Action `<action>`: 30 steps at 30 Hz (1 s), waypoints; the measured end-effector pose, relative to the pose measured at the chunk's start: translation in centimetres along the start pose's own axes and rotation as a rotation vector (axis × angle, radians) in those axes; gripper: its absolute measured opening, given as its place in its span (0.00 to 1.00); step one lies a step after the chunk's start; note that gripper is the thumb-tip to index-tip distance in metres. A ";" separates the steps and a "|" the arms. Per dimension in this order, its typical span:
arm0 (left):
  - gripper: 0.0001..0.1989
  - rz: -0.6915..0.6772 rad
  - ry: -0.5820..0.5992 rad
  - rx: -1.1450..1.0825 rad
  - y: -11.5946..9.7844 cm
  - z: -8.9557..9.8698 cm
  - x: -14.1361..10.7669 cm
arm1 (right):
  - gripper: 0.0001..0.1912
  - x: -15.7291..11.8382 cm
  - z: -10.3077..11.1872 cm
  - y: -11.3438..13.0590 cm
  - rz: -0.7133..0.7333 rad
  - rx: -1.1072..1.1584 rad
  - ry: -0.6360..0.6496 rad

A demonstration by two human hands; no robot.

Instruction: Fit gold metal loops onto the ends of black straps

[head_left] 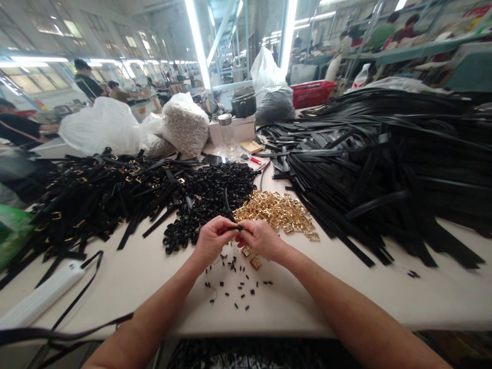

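Observation:
My left hand (215,237) and my right hand (263,238) meet over the middle of the table, fingertips pinched together. Between them is a short black strap (227,205), one end sticking up past my left fingers; the gripped part is mostly hidden. Just beyond lies a heap of small black loops (219,187). Gold buckles (282,210) are piled behind my right hand, with a few loose gold buckles (254,262) below it. Tiny black pieces (242,284) are scattered on the table between my forearms.
Finished-looking black straps with gold buckles (88,195) heap up at left. Long black straps (365,169) cover the right side. Behind stand bulging plastic bags (186,125), a glass jar (227,134) and a red basket (313,94). A white power strip (46,294) lies front left.

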State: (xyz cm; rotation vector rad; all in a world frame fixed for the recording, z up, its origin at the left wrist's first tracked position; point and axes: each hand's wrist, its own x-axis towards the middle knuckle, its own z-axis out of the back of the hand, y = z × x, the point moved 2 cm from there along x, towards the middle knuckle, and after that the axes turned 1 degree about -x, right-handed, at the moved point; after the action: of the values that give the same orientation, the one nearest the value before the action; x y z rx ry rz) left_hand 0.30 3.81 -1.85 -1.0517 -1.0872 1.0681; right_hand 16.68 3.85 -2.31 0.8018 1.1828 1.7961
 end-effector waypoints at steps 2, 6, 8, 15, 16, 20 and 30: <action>0.06 -0.026 0.007 0.046 -0.2 -0.1 -0.1 | 0.09 0.1 0.0 -0.2 0.002 0.008 0.004; 0.07 -0.074 0.053 0.146 -0.8 0.0 -0.1 | 0.08 0.1 0.1 -0.1 0.022 0.027 0.032; 0.08 -0.086 0.067 0.179 -0.9 0.0 -0.2 | 0.07 0.1 0.1 0.1 0.012 0.041 0.039; 0.11 0.111 0.060 -0.058 -0.1 -0.6 -0.6 | 0.12 -0.1 0.5 0.5 -0.020 0.028 -0.103; 0.12 0.155 0.058 -0.095 -0.1 -0.5 -0.5 | 0.12 -0.1 0.6 0.6 -0.004 -0.008 -0.117; 0.19 0.329 -0.028 -0.285 0.0 0.4 0.2 | 0.12 -0.3 1.1 1.1 0.045 -0.124 -0.144; 0.17 0.353 -0.085 -0.459 0.6 -0.3 0.0 | 0.10 -0.2 0.7 0.9 0.040 -0.318 -0.169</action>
State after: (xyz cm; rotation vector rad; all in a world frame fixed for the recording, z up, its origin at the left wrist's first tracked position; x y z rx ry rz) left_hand 0.48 3.92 -2.52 -1.6211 -1.2800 1.1750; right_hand 17.13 3.77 -1.19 0.7748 0.7529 1.8482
